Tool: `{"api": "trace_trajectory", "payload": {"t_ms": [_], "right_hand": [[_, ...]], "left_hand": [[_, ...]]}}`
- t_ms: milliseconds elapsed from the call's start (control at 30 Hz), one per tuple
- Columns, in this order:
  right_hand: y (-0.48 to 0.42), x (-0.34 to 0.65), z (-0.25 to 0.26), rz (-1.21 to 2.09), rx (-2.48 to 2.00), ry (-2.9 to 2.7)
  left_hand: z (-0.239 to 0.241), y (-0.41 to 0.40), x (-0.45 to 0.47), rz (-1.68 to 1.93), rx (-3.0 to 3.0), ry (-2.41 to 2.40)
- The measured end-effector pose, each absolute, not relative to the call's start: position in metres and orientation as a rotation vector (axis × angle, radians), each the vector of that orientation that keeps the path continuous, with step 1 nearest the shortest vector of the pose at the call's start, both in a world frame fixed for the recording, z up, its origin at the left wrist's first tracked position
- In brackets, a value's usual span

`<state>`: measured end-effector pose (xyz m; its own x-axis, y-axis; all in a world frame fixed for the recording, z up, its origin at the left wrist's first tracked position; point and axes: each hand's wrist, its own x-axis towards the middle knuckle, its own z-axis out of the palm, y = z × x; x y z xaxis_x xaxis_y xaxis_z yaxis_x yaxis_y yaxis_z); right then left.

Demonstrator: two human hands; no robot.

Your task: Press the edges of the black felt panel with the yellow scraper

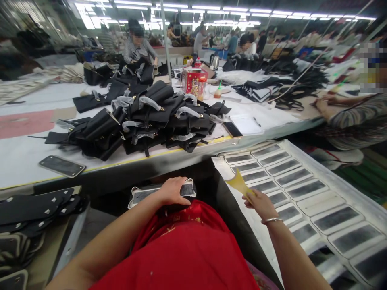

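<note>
My left hand grips the right end of a dark, white-rimmed rectangular panel, fingers over the far edge and thumb on the near side. The panel sits just above my red apron, partly covered by the hand. A thin yellow scraper with a curved, notched end is held in my right hand. Beneath that hand, a white board carries rows of similar dark panels with pale rims. At the left, one more loose panel lies on the white table.
Black bags with plastic-wrapped handles are heaped on the table ahead. A phone and notebook lie near its edge. Black pieces are stacked at the left. Co-workers sit across the table and at the right.
</note>
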<state>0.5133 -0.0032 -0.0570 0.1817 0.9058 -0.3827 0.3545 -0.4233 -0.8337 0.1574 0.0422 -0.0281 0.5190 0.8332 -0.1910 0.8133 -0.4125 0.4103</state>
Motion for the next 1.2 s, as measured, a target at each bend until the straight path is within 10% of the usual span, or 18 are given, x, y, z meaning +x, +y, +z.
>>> {"api": "trace_trajectory", "payload": {"t_ms": [367,667,1200], "right_hand": [[0.064,0.409,-0.004,1.957,-1.803,-1.774],[0.094,0.336,-0.015,0.923,-1.785,-2.693],[0.096,0.340,-0.031,0.502,-1.719,-2.823]], "left_hand": [[-0.026,0.053,0.145,0.050,2.160,1.264],[-0.013,0.081,0.139,0.077,1.892,1.010],[-0.047,0.113,0.164,0.402,0.998,1.127]]}}
